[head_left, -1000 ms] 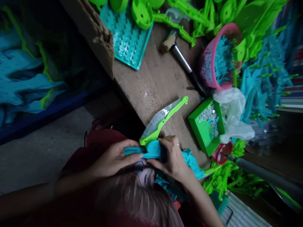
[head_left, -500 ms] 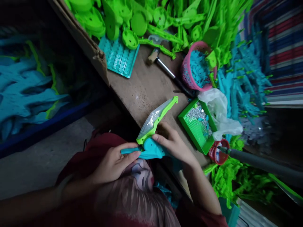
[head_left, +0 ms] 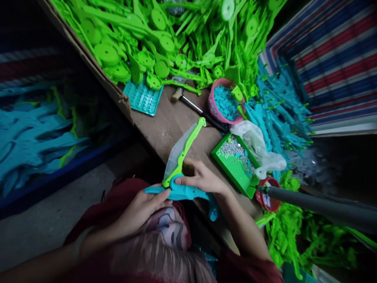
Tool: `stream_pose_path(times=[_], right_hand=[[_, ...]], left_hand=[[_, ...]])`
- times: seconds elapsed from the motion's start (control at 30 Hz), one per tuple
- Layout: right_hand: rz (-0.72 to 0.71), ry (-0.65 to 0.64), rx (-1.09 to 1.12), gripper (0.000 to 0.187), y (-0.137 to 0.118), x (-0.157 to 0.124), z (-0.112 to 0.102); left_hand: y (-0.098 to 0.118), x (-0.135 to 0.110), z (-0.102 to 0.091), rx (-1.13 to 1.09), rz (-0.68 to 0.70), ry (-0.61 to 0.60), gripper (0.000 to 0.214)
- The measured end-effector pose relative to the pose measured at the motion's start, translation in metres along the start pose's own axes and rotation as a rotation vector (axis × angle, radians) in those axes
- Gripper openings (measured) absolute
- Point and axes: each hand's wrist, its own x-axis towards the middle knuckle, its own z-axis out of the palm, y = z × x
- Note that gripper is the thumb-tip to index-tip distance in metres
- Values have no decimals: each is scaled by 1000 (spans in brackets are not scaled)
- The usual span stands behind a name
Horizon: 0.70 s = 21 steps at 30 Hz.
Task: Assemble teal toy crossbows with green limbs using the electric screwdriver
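Note:
A turquoise plastic toy body [head_left: 185, 193] is held low, in front of the lap. From its round hub rises a bright green ribbed arm [head_left: 190, 142] that carries a clear, wing-like sheet [head_left: 174, 154]. My left hand [head_left: 145, 208] is closed on the body's narrow left end, thumb on top. My right hand [head_left: 203, 177] grips around the hub, its thumb pressing the disc and its fingers behind the green arm. The body's right end hangs past my right wrist. What lies under the right fingers is hidden.
On the brown table lie a hammer [head_left: 193, 105], a turquoise tray [head_left: 143, 98], a pink basket [head_left: 212, 103] of turquoise pieces and a green tray [head_left: 228, 165] with small screws. A red basket [head_left: 269, 207] stands by a grey power tool [head_left: 306, 201]. Green parts [head_left: 126, 35] heap behind.
The camera view has shifted, so the table things appear lower and further left. The green arm stands more upright, and my right thumb now lies across the hub. Both hands keep their hold.

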Motion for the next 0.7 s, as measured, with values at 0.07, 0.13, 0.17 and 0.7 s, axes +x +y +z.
stream_pose_path(times=[0.07,0.13,0.17,0.7], right_hand=[[15,-22,107,45,1,1,-2],[34,-14,136,48,3,1,-4],[36,-1,130,48,3,1,-6],[-350,1204,-1012,49,20,-115,-2]], left_hand=[[-1,3,0,56,20,30,42],[-1,5,1,171,54,95,42],[-1,5,1,209,65,119,42],[11,28,4,104,152,187,51]])
